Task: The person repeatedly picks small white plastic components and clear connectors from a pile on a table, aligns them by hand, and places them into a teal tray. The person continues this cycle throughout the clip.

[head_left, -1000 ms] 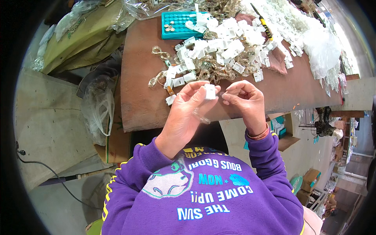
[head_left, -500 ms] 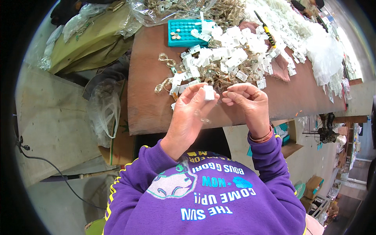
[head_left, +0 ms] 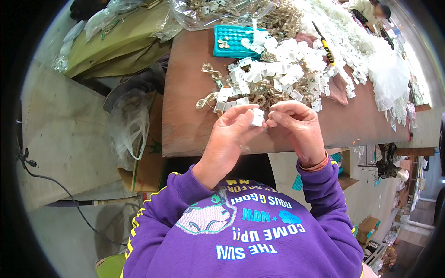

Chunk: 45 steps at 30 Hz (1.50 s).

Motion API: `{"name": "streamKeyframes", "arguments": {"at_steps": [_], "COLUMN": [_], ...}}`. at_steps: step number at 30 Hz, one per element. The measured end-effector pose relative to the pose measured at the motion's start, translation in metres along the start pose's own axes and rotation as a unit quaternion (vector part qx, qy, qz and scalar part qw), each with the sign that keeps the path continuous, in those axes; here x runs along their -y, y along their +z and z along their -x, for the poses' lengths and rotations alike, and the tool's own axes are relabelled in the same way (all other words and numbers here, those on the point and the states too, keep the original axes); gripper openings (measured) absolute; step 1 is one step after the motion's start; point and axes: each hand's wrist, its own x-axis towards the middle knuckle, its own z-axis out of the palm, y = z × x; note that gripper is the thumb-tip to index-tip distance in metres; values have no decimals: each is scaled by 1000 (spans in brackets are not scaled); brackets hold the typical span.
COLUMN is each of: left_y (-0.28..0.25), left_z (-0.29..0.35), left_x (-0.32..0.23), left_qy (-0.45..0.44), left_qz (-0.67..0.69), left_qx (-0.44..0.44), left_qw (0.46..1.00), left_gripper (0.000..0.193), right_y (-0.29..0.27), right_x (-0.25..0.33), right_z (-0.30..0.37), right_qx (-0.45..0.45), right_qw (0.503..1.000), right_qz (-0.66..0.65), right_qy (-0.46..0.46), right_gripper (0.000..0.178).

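My left hand [head_left: 229, 138] is closed around a small white plastic battery case [head_left: 257, 117], pinched between thumb and fingers above the near edge of the table. A blurred loop of thin wire [head_left: 244, 148] hangs below this hand. My right hand [head_left: 300, 132] is pinched, its fingertips close against the case's right side; what they hold, if anything, is too small to tell. Just beyond both hands lies a heap of similar white cases [head_left: 278, 69] with coiled thin wires [head_left: 211, 72]. A teal tray [head_left: 227, 50] behind it holds several round coin batteries [head_left: 223, 43].
A black-and-yellow knife-like tool [head_left: 327, 50] lies on a reddish cloth [head_left: 338, 88] at the right of the brown table [head_left: 185, 116]. Transparent bags and more white pieces [head_left: 333, 28] fill the far side. A plastic bag [head_left: 130, 125] hangs at the left. Another person [head_left: 368, 11] is at the far right.
My right fingertips have come up to the case, which is now tilted. The table and its contents sit slightly further right and lower in the picture.
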Motion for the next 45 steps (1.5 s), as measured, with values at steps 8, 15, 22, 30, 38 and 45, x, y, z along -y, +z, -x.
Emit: {"name": "streamKeyframes", "arguments": {"at_steps": [8, 15, 22, 30, 38, 45], "left_y": [3, 7, 10, 6, 9, 9], "left_z": [0, 3, 2, 2, 4, 7], "left_x": [-3, -3, -3, -8, -7, -8], "left_qy": [-16, 13, 57, 27, -2, -11], "left_qz": [-17, -96, -215, -88, -36, -4], "left_qx": [10, -10, -19, -15, -15, -4], "left_qw": [1000, 995, 975, 996, 999, 1000], "left_gripper": [26, 25, 23, 25, 24, 23], "right_y": [18, 23, 26, 20, 26, 29], "right_x": [25, 35, 40, 30, 14, 6], "right_z": [4, 1, 6, -2, 0, 1], "right_qx": [10, 74, 110, 47, 23, 1], "right_qw": [885, 775, 721, 812, 819, 851], "right_qz": [416, 543, 611, 498, 492, 443], "right_qy": [-210, -315, -307, -301, -294, -282], "right_gripper": [24, 30, 31, 15, 12, 13]}}
